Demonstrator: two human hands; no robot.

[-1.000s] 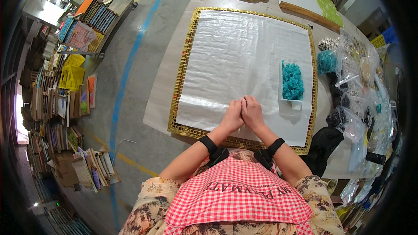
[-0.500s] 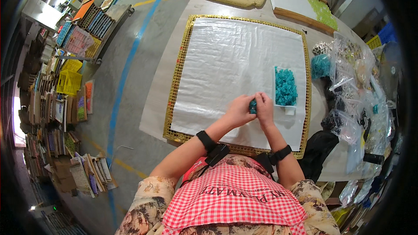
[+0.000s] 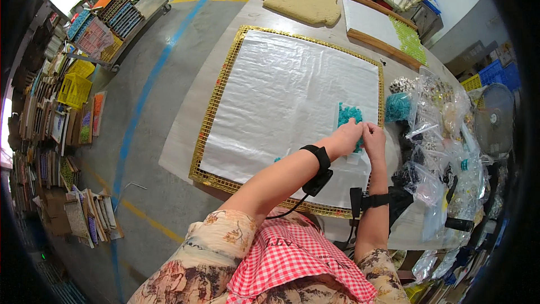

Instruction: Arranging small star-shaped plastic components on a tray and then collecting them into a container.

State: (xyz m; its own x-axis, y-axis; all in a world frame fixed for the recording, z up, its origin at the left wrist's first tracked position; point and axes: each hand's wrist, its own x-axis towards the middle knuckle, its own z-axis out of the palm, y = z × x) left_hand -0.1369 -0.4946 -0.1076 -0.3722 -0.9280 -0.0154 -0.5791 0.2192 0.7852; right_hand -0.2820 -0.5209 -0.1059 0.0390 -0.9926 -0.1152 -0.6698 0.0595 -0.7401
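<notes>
A shallow tray of teal chips lies on the right side of a white sheet. The sheet covers a gold mesh frame. My left hand reaches across the near end of the chip tray, its fingers bent together and partly hiding the chips. Just right of it, my right hand has its fingers closed, their tips meeting those of the left. Whatever sits between the fingertips is too small to make out. A small teal piece rests on the sheet beside my left forearm.
Clear bags of beads and trinkets crowd the table's right side. A tan slab lies at the far edge, near a wood-railed board with green pieces. Stacked boards and a yellow crate stand off to the left.
Both hands have moved right to the chip tray. The teal bit visible between them before no longer shows there. A teal piece now shows on the sheet by my left forearm.
</notes>
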